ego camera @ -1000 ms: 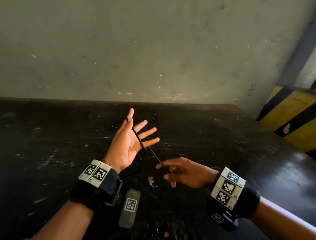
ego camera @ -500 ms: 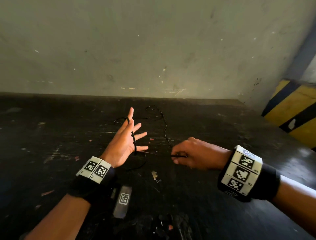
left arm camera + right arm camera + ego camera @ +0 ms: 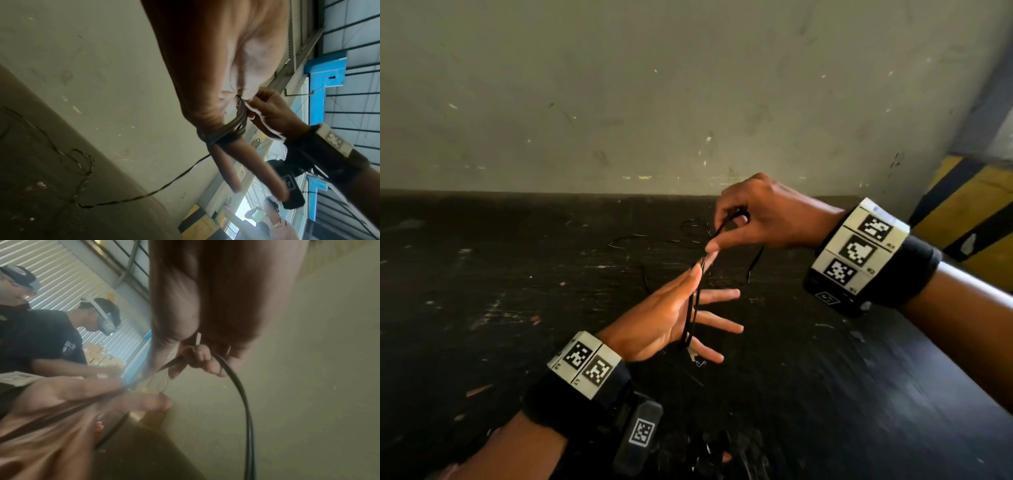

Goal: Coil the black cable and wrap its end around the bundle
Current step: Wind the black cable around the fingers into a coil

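The left hand (image 3: 666, 317) is held flat with fingers (image 3: 717, 295) spread and straight, the thin black cable (image 3: 692, 308) looped around them. Just above its fingertips, the right hand (image 3: 770, 219) pinches the cable, whose slack trails onto the dark scuffed tabletop (image 3: 517, 291) beyond.

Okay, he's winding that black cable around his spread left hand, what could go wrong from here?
1. The loops sit on straight, spread fingers of the left hand; they could slide off the fingertips.
2. The right hand only pinches the black cable, so it may slip out.
3. The slack on the dark table looks kinked and may tangle as it feeds in.
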`<state>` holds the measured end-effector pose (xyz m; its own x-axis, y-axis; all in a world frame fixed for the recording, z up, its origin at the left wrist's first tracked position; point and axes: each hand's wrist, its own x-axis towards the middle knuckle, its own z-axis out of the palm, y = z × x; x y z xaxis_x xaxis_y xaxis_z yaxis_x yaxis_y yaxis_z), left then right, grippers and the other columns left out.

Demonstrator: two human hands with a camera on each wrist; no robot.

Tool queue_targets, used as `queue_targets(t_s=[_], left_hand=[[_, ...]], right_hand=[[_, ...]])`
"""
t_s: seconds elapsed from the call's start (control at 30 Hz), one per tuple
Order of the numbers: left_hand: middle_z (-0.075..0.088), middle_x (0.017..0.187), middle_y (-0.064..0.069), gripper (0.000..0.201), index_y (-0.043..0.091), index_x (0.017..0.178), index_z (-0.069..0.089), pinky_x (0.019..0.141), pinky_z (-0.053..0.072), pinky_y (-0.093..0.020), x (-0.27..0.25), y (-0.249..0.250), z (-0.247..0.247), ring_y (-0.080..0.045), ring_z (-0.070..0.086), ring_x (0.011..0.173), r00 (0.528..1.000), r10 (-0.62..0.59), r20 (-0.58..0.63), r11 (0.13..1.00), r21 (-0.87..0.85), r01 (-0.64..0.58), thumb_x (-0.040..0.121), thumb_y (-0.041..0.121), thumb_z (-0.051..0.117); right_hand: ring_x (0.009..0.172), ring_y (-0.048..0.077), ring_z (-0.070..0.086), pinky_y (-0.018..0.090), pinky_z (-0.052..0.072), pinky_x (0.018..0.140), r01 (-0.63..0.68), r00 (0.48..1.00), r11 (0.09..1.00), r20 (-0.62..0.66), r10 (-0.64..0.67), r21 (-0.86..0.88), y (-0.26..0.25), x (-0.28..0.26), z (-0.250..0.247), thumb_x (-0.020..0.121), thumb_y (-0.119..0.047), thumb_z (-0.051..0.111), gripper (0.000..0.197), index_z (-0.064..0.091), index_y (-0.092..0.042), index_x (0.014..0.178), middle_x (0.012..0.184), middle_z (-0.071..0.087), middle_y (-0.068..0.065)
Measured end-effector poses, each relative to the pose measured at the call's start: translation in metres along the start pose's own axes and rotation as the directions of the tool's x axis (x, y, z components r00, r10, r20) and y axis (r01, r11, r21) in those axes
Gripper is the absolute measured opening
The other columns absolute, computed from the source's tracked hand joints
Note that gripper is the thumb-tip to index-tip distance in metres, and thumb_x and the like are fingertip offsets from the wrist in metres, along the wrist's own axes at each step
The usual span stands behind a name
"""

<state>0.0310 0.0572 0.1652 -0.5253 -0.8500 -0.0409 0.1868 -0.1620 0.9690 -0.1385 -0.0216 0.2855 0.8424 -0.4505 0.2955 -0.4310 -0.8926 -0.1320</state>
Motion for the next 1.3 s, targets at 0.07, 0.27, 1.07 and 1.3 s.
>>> queue_targets(t_s=[0.07,0.27,1.07,1.3], left_hand=[[0.048,0.144,-0.012,0.051,0.061,0.138,0.016,0.071,0.059,-0.053,-0.001,0.003,0.004,-0.035,0.062,0.114,0.998,-0.022,0.058,0.999,0.036,0.02,0.09,0.054,0.031],[0.053,0.141,-0.009,0.044,0.068,0.132,0.022,0.057,0.061,-0.042,-0.007,0.019,0.011,-0.04,0.062,0.11,0.978,0.023,0.205,0.997,-0.074,-0.008,0.092,0.05,0.028],[0.035,0.152,-0.015,0.05,0.063,0.138,0.006,0.066,0.06,-0.049,0.013,0.03,-0.038,-0.029,0.072,0.094,0.917,0.215,-0.335,0.974,0.14,-0.177,0.094,0.053,0.027],[0.053,0.135,-0.01,0.047,0.073,0.126,0.008,0.047,0.057,-0.036,0.001,0.016,-0.01,-0.036,0.072,0.08,0.988,0.087,-0.129,0.941,0.337,-0.038,0.085,0.061,0.028]], right_hand=[[0.058,0.012,0.058,0.02,0.041,0.052,0.031,0.999,0.999,-0.041,-0.031,0.006,0.0,0.004,-0.006,0.075,-0.045,0.07,0.033,0.069,-0.011,0.077,0.07,0.065,0.002],[0.047,0.008,0.047,0.016,0.036,0.046,-0.085,0.984,0.979,-0.141,0.112,0.184,0.021,0.007,0.012,0.08,-0.037,0.07,0.03,0.066,-0.008,0.071,0.058,0.058,-0.001],[0.078,0.01,0.062,0.03,0.053,0.072,-0.111,0.975,0.993,0.197,0.1,0.05,-0.042,-0.027,0.066,0.093,-0.025,0.052,0.017,0.064,-0.02,0.103,0.094,0.067,0.0],[0.053,-0.006,0.049,0.009,0.031,0.051,-0.002,0.965,0.985,0.259,0.047,-0.171,-0.031,-0.005,-0.003,0.083,-0.034,0.067,0.014,0.064,-0.021,0.077,0.059,0.048,-0.018]])
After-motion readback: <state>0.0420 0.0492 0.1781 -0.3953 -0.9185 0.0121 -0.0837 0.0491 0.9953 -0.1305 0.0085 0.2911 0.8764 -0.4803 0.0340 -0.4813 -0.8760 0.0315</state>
